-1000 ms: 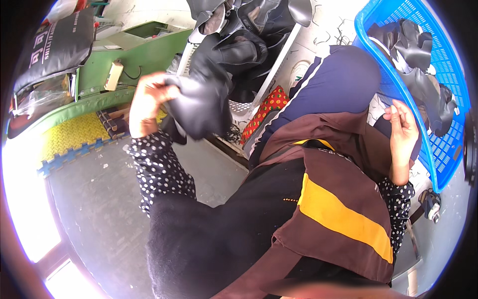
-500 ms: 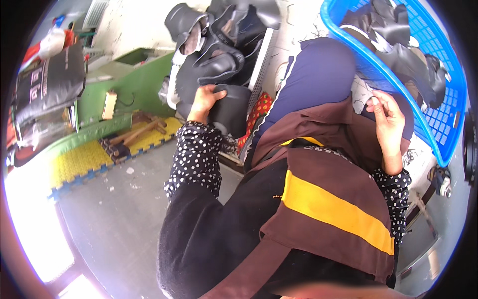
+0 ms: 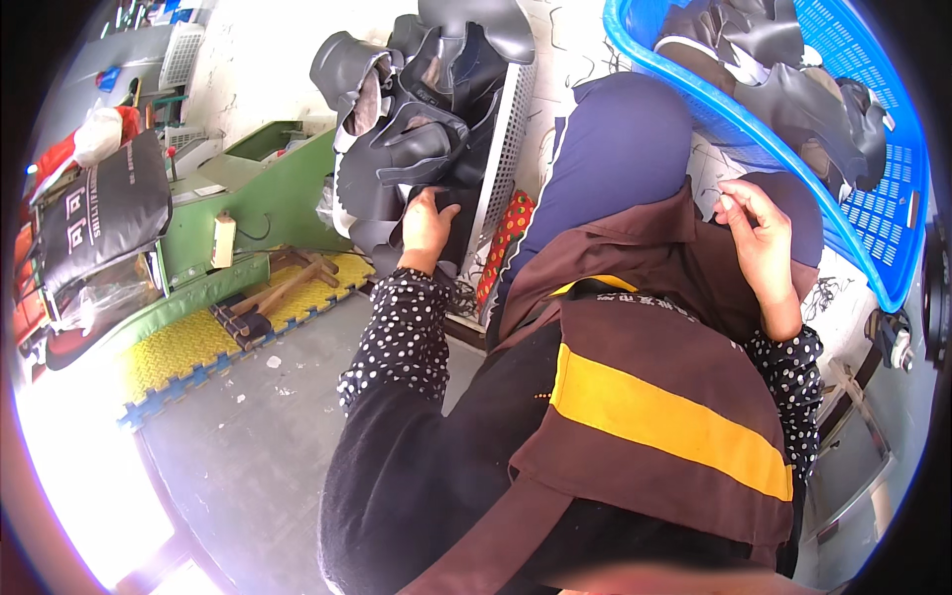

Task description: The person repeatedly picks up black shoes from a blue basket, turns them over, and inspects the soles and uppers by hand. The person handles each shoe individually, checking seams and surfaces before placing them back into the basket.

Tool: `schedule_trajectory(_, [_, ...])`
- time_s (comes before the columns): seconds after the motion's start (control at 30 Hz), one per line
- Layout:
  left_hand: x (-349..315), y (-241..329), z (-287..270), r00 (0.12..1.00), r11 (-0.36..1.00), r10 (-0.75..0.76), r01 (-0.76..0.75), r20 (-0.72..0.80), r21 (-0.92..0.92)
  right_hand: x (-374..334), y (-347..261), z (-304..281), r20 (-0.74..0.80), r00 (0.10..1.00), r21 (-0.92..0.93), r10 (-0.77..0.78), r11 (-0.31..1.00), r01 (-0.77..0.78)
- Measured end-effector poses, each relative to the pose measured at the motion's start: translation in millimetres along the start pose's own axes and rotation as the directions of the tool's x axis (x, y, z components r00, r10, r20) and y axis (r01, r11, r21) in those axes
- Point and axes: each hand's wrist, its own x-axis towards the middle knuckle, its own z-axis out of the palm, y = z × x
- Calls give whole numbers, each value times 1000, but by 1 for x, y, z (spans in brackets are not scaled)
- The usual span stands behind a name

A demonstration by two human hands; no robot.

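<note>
My left hand (image 3: pixel 427 230) has its thumb and fingers closed on a black shoe upper (image 3: pixel 459 233) at the near end of a white perforated basket (image 3: pixel 508 139). Several more black shoe uppers (image 3: pixel 421 144) lie heaped in that basket, some with pale linings showing. My right hand (image 3: pixel 758 228) is raised over my right thigh, its thumb and fingers bent together. Whether anything small sits between those fingertips cannot be made out.
At the right stands a blue plastic basket (image 3: pixel 739 107) with dark leather pieces (image 3: pixel 813 109) in it. A red patterned cloth (image 3: pixel 504 248) lies beside the white basket. On the left are a green machine bench (image 3: pixel 283 218), a yellow foam mat (image 3: pixel 178 332) and a wooden-handled tool (image 3: pixel 288 288).
My left hand has moved the black upper slightly away from me, down among the others in the white basket. The right hand stays pinched, nearly in place. The view has shifted slightly.
</note>
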Motion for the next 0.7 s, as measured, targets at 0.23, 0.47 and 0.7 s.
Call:
schedule_trajectory(0.23, [24,6,-47,889,976,218,-209,-404,67,-6,-7,-31,-113,992,-71,-64,996,56])
schedule_trajectory(0.47, [72,18,-43,992,933,123,-102,-40,346,4,14,-69,-264,964,-79,-39,997,18])
schedule_trajectory(0.7, [88,4,-161,955,928,-183,89,-232,-363,3,28,-70,-245,969,-134,-42,991,10])
